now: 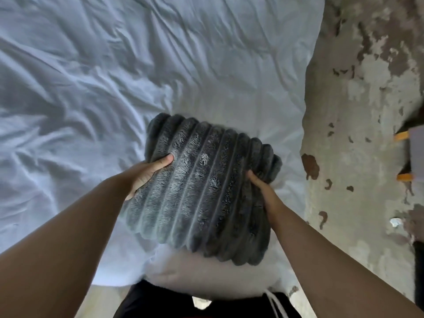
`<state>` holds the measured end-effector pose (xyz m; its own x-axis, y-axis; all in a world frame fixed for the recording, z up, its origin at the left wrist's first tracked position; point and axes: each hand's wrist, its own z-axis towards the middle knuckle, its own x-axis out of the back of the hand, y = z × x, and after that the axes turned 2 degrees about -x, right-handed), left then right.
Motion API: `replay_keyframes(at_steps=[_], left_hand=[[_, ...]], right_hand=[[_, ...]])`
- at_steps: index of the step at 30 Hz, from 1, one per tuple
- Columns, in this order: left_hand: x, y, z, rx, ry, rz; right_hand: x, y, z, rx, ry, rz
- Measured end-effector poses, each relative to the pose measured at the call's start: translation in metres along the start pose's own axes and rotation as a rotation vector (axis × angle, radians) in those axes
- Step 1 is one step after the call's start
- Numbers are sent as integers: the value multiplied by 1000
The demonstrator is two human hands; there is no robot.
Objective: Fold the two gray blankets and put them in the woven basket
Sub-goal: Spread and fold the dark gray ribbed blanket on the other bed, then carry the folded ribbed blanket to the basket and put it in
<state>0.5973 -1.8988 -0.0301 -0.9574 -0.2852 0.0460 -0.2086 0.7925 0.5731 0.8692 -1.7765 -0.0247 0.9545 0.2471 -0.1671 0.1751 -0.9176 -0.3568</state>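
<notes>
While the wide white bed (91,76) filled most of the view and a worn, patchy rug (358,111) ran along its right side, one gray blanket (206,184) sat folded into a thick ribbed bundle over the bed's near right corner, just in front of the person's body. It looked lifted clear of the sheet, though that could not be told for certain. Its ribs ran from the far edge back toward the person, leaning a little to the right, and both arms reached forward and clamped it across those ribs from opposite sides. The left grip (146,174) held the left flank further away, with the thumb laid on top and the fingers tucked out of sight beneath. The right grip (263,191) held the right flank nearer the body, its fingers curled round the edge. So the bundle lay directly between the two, evenly shared. No woven basket or second blanket could be made out. A gray thing with orange tabs (410,152) stood at the right edge, on the rug, too cropped to name. By my reading, the carry would swing rightward off the bed, with the right arm leading and the fold pinched tight so it did not spring open.
</notes>
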Motion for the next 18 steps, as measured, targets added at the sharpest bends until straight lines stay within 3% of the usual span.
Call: replay_keyframes(at_steps=[4, 9, 14, 18], left_hand=[[-19, 16, -41, 54, 2, -53], [-42, 23, -105, -4, 60, -120], [-67, 18, -178, -73, 206, -304], [-101, -7, -250, -128, 423, -466]], right_hand=[[12, -19, -41, 27, -59, -31], [32, -29, -96, 61, -162, -46], [38, -48, -131, 114, -324, -176], [32, -58, -156, 100, -463, -356]])
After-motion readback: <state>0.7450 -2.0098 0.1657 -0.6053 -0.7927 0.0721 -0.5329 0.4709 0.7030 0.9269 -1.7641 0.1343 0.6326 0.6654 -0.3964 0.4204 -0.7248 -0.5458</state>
